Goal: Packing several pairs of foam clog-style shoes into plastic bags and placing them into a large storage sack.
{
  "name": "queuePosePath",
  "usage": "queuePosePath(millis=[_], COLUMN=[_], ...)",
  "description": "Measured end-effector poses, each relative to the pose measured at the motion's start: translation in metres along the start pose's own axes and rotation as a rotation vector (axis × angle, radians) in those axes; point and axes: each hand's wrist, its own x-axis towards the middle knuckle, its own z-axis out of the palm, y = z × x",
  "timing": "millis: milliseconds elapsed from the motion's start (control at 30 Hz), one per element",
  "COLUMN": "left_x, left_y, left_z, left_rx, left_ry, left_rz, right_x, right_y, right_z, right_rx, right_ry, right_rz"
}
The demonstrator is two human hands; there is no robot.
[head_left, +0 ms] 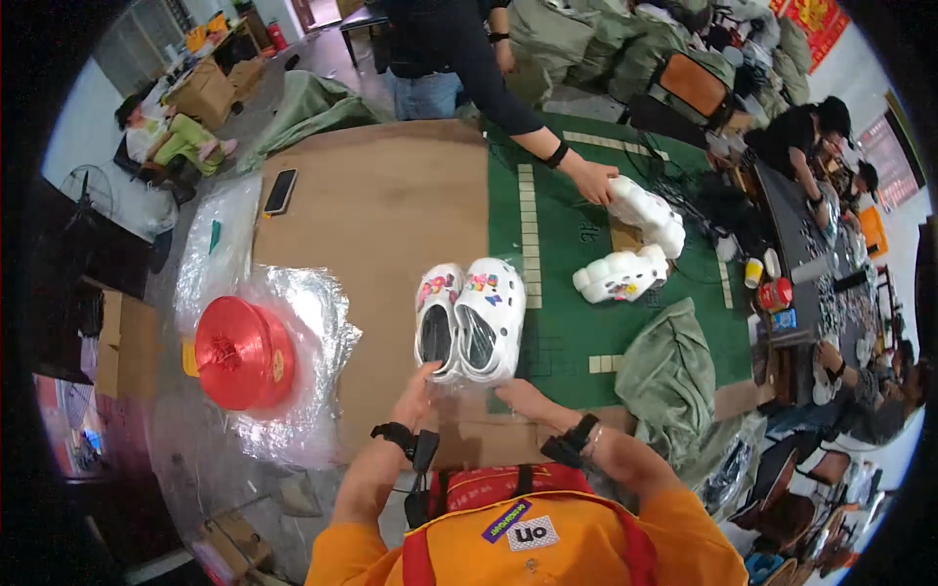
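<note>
Pair of white clogs (469, 320) side by side on the brown cardboard sheet (381, 205), right at the sheet's edge where the green mat (567, 322) begins. Bright charms on the toes. Toes point away from the person, heels toward them, so the long axis runs straight out from the body. A thin clear plastic bag seems to wrap the heel end; hard to be sure.

Left hand (415, 396) comes up to the heel of the left clog, fingers curled, thumb touching the rim or the plastic there. Looks like a light pinch, not a full grip. Right hand (523, 398) lies just below the heel of the right clog, palm flat, fingers pointing toward the pair; whether it holds plastic I cannot tell. Both hands about equally close, each at its own shoe's heel. The clogs lie directly ahead of the hands, touching them or nearly so.

Left of the clogs: a red spool (239, 352) of twine resting on crumpled clear plastic sheeting (313, 322). Further up the cardboard from the clogs, a dark phone (280, 190).

Right of the clogs, on the green mat, more white clogs (625, 273); another person's hand (593, 183) reaches onto an upper pair (645, 215). A grey-green sack (669, 376) lies right of the clogs, nearer the person.
</note>
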Motion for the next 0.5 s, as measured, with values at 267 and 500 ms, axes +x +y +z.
queuePosePath(millis=[267, 500], left_x=[-0.002, 0.049], left_y=[0.021, 0.131], left_z=[-0.033, -0.060], left_rx=[-0.274, -0.264], left_ry=[-0.170, -0.242], left_rz=[0.141, 0.332], right_x=[0.016, 0.098], right_y=[-0.052, -0.123], right_z=[0.019, 0.007], right_rx=[0.237, 0.279], right_ry=[-0.196, 0.244], right_rz=[0.228, -0.372])
